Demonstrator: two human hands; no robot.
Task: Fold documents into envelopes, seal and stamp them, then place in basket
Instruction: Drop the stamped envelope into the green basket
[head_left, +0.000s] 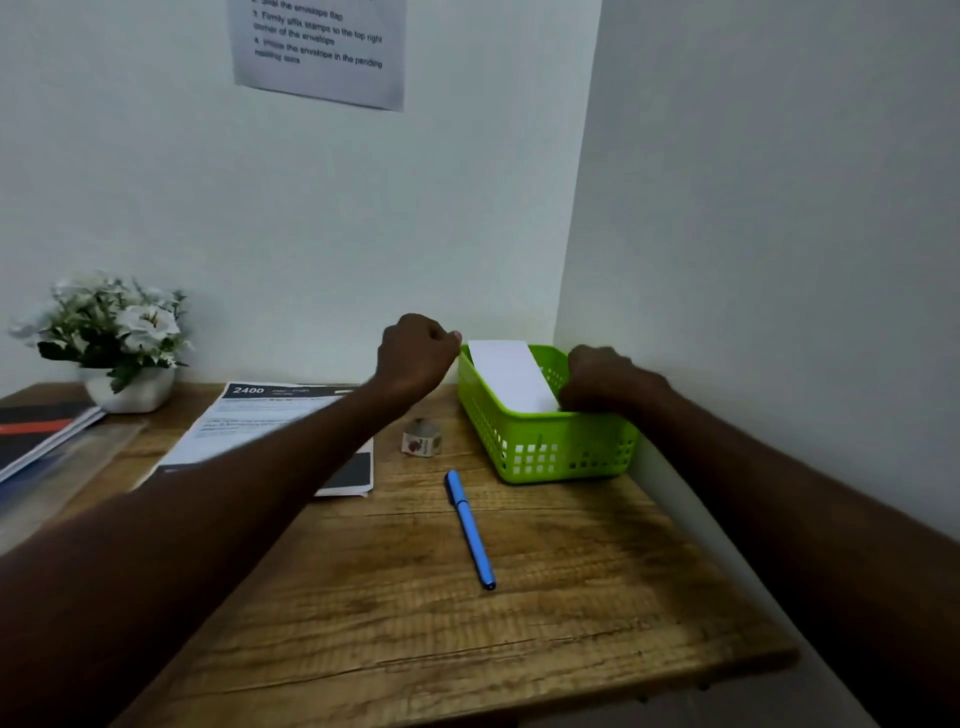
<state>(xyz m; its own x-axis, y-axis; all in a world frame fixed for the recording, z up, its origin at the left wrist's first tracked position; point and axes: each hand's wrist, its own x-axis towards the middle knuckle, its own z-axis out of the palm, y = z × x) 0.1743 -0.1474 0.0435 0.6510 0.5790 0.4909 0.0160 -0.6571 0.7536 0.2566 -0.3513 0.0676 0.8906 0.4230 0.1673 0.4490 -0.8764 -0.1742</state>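
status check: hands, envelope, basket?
Left hand curled, empty, at the green basket rim. Right hand at white envelope leaning in basket; grip unclear. Nothing blocking.

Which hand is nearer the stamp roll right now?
Left. The left hand hovers curled just above and behind the stamp roll; the right hand is farther off, across the green basket, at the white envelope.

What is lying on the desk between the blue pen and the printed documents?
In the head view, only a small stamp roll sits there, above bare wood, between pen and documents.
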